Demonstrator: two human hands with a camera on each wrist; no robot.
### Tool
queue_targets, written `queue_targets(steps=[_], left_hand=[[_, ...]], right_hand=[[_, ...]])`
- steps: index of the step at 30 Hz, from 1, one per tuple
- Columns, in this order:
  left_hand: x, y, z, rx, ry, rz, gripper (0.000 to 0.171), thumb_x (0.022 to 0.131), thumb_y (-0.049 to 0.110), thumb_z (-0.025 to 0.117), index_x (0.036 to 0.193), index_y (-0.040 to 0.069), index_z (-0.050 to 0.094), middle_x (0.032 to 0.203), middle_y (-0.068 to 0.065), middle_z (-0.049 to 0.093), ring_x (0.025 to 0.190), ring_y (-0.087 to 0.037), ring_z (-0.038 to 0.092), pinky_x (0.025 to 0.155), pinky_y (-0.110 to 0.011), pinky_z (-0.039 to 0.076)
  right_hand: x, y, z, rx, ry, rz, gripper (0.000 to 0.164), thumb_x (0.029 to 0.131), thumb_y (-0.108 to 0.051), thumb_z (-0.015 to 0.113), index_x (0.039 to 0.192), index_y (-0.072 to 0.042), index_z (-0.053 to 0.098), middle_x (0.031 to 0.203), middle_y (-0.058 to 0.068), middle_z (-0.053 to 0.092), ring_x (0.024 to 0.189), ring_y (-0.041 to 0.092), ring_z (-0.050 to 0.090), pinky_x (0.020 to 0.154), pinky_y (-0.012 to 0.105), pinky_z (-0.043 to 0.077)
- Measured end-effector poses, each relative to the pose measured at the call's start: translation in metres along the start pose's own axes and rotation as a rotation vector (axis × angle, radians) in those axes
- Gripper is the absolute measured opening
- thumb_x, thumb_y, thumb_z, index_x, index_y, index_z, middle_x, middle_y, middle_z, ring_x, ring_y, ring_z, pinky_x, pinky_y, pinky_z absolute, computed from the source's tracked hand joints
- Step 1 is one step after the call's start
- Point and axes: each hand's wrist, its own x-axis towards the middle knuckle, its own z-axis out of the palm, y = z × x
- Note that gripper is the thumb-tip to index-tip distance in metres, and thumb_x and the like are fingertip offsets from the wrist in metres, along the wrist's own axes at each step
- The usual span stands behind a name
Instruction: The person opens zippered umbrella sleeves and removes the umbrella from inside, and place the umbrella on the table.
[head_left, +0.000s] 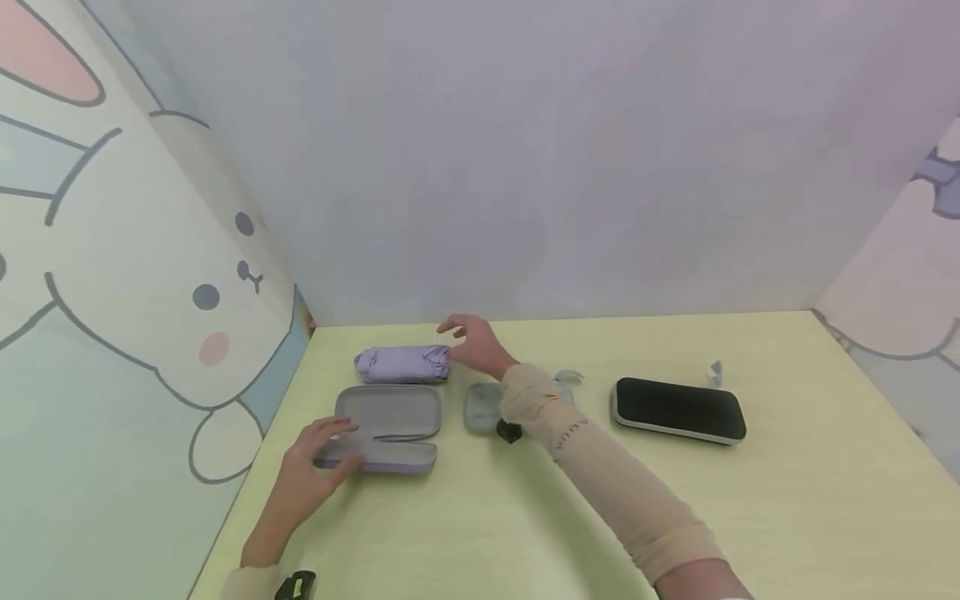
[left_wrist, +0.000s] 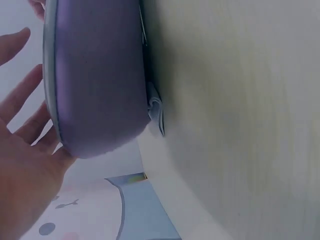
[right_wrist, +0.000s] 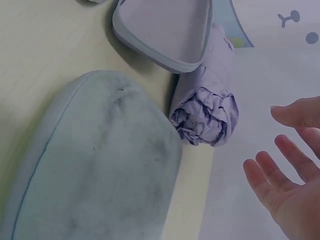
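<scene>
An unzipped soft case (head_left: 390, 407), grey inside and lilac outside, lies spread open at the left of the table. My left hand (head_left: 306, 471) is at its left end, thumb near the front half and the other fingers spread over the back half. Behind the case lies a rolled, crumpled lilac fabric bundle (head_left: 401, 364). My right hand (head_left: 480, 346) hovers by the bundle's right end, fingers apart and loosely bent. In the right wrist view nothing is in that hand, and the bundle's gathered end (right_wrist: 205, 115) shows beside it.
A grey-green plush pouch (head_left: 480, 407) lies partly under my right forearm. Farther right is a black-topped case (head_left: 678, 408) with a pale rim, and a small white and grey scrap (head_left: 716, 372) behind it. A pale wall (head_left: 555, 167) borders the table's back edge.
</scene>
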Motion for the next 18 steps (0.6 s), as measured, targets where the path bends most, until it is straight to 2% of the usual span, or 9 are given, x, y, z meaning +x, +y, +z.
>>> queue_targets(steps=[5,8,12,18], left_hand=[[0.011,0.006,0.006,-0.008,0.055,0.107,0.043,0.073,0.010,0.080,0.113,0.005,0.064,0.119,-0.014,0.058,0.114,-0.022,0.049,0.098,-0.009,0.026],[0.017,0.013,0.008,-0.006,0.072,0.116,0.045,0.073,0.010,0.080,0.115,0.006,0.064,0.119,-0.012,0.058,0.114,-0.018,0.050,0.098,-0.010,0.027],[0.025,0.020,0.013,-0.015,0.071,0.118,0.046,0.074,0.012,0.079,0.117,0.008,0.063,0.119,-0.010,0.059,0.114,-0.020,0.050,0.099,-0.012,0.028],[0.037,0.026,0.023,-0.049,0.078,0.168,0.047,0.073,0.011,0.079,0.117,0.007,0.062,0.120,-0.007,0.059,0.114,-0.022,0.051,0.099,-0.015,0.031]], right_hand=[[-0.005,-0.010,-0.013,-0.002,0.022,-0.036,0.033,0.075,0.004,0.068,0.106,-0.007,0.066,0.112,0.006,0.063,0.098,0.024,0.060,0.077,0.031,0.051],[-0.010,-0.018,-0.022,0.003,0.022,-0.063,0.031,0.076,0.004,0.069,0.105,-0.006,0.066,0.109,0.007,0.064,0.096,0.023,0.061,0.078,0.031,0.050],[-0.018,-0.025,-0.034,0.013,0.025,-0.078,0.028,0.078,0.002,0.070,0.105,-0.006,0.066,0.108,0.008,0.065,0.096,0.022,0.061,0.079,0.032,0.051],[-0.029,-0.026,-0.054,0.019,0.054,-0.084,0.025,0.080,0.000,0.070,0.103,-0.008,0.067,0.105,0.004,0.065,0.095,0.018,0.061,0.078,0.032,0.051]])
